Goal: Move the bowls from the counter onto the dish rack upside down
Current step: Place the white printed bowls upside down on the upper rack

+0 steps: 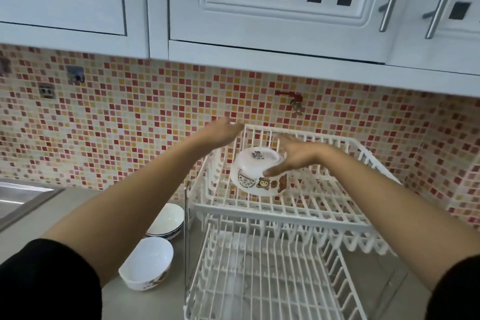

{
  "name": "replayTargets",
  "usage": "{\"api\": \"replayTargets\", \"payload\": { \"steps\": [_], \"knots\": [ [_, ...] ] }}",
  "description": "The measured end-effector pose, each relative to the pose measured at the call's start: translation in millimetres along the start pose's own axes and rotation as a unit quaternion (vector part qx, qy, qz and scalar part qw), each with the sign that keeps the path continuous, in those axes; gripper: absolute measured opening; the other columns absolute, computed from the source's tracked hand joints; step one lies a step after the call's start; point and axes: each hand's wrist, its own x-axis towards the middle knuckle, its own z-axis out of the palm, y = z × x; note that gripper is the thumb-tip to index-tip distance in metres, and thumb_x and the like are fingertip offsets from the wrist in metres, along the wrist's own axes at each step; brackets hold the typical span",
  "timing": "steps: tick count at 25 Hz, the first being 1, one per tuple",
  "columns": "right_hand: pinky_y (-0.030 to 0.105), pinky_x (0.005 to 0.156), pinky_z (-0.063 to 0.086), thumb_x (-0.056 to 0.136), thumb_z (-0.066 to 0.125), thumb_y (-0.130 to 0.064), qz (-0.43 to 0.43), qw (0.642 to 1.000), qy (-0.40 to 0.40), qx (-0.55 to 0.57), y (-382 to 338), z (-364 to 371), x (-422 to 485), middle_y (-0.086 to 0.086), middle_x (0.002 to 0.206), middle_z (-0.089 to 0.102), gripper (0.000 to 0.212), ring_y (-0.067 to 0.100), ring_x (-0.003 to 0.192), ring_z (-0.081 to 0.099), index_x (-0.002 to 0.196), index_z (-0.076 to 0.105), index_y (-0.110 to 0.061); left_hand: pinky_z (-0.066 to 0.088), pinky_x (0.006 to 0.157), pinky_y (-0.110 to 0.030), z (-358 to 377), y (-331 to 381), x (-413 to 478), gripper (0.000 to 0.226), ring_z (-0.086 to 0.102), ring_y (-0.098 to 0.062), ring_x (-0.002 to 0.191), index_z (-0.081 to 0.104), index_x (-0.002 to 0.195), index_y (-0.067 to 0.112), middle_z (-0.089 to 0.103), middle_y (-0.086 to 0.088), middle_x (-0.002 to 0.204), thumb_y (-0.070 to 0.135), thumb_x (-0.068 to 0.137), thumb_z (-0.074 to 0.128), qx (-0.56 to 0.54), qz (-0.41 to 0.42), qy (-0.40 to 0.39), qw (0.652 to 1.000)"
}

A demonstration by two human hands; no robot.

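One bear bowl (pixel 255 171) sits upside down on the top tier of the rack (pixel 280 212), base up and a little tilted, toward the tier's left rear. The right hand (pixel 296 154) lies against its right side, thumb on the printed wall and fingers spread over the back of the base; the grip looks loose, more a steadying touch than a clamp, and I judge the bowl is just being set down or let go. The left hand (pixel 220 132) is open and empty, fingers stretched out near the rack's rear left corner, apart from the bowl.

So one bowl is on the rack, inverted as asked. Left on the counter (pixel 33 226), just left of the rack: a plain bowl (pixel 146 264) standing mouth up near the front, and behind it a blue-rimmed stack (pixel 166 221) that looks like two bowls nested, though the rack's edge hides part of it. That makes about three still to move, each needing a flip.

Count: bowls four as far as shown; rack one, with two tiers, the lower tier holding no bowl; hands two.
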Motion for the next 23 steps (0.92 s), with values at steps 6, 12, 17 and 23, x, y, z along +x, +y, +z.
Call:
{"api": "replayTargets", "payload": {
  "steps": [6, 12, 17, 23],
  "knots": [
    [0.036, 0.117, 0.020, 0.085, 0.058, -0.053, -0.119, 0.972, 0.129, 0.154, -112.6, -6.1, -2.6, 0.005, 0.162, 0.006, 0.095, 0.023, 0.147, 0.016, 0.153, 0.004, -0.016, 0.033, 0.114, -0.047, -73.0, -78.1, -42.6, 0.056, 0.037, -0.030, 0.139, 0.030, 0.148, 0.011, 0.034, -0.011, 0.154, 0.039, 0.099, 0.033, -0.022, -0.054, 0.152, 0.987],
    [0.033, 0.107, 0.034, 0.091, 0.055, -0.045, -0.193, 0.966, 0.043, 0.169, -270.5, 63.0, 11.0, 0.008, 0.154, 0.033, 0.072, 0.026, 0.138, 0.037, 0.147, 0.026, -0.011, 0.044, 0.090, -0.034, -100.0, -217.8, -143.1, 0.038, 0.052, -0.027, 0.110, 0.051, 0.130, 0.004, 0.055, -0.012, 0.134, 0.022, 0.100, 0.037, 0.088, -0.205, 0.120, 0.967],
    [0.031, 0.094, 0.042, 0.087, 0.054, -0.049, -0.114, 0.972, -0.103, 0.177, -339.9, 208.4, 46.5, 0.010, 0.141, 0.047, 0.069, 0.029, 0.124, 0.049, 0.139, 0.039, -0.007, 0.038, 0.104, -0.037, -72.9, -338.4, -211.9, 0.053, 0.046, -0.038, 0.129, 0.044, 0.134, -0.007, 0.049, -0.025, 0.140, 0.033, 0.099, 0.041, 0.213, -0.335, -0.005, 0.918],
    [0.036, 0.106, 0.039, 0.091, 0.052, -0.042, -0.015, 0.961, -0.138, 0.240, -368.7, 365.6, 61.7, 0.014, 0.143, 0.047, 0.058, 0.032, 0.131, 0.046, 0.139, 0.043, -0.009, 0.040, 0.101, -0.040, -21.0, -439.8, -267.9, 0.059, 0.048, -0.039, 0.126, 0.031, 0.137, -0.009, 0.048, -0.026, 0.137, 0.029, 0.095, 0.049, 0.165, -0.400, -0.053, 0.900]
  ]
}}
